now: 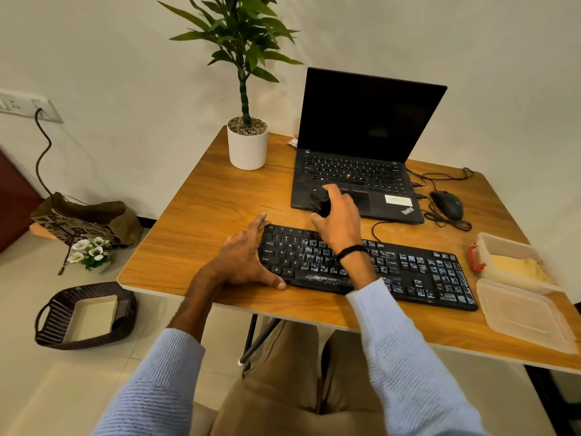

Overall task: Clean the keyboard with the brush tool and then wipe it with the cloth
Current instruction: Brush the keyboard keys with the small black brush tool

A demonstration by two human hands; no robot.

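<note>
On the wooden table [201, 215], the open laptop [367, 121] stands behind the black keyboard [408, 272]. The clear plastic tub [503, 243] at right holds something yellow. My left hand [242, 259] lies flat at the keyboard's end; my right hand [341, 215] grips the round black brush [320, 201] over the laptop.

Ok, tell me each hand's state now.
Left hand: open, resting on the left end of the keyboard.
Right hand: gripping the black brush tool.

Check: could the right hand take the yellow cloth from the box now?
Likely not yet: the right hand grips the brush tool, though the box stands open and the cloth lies uncovered.
</note>
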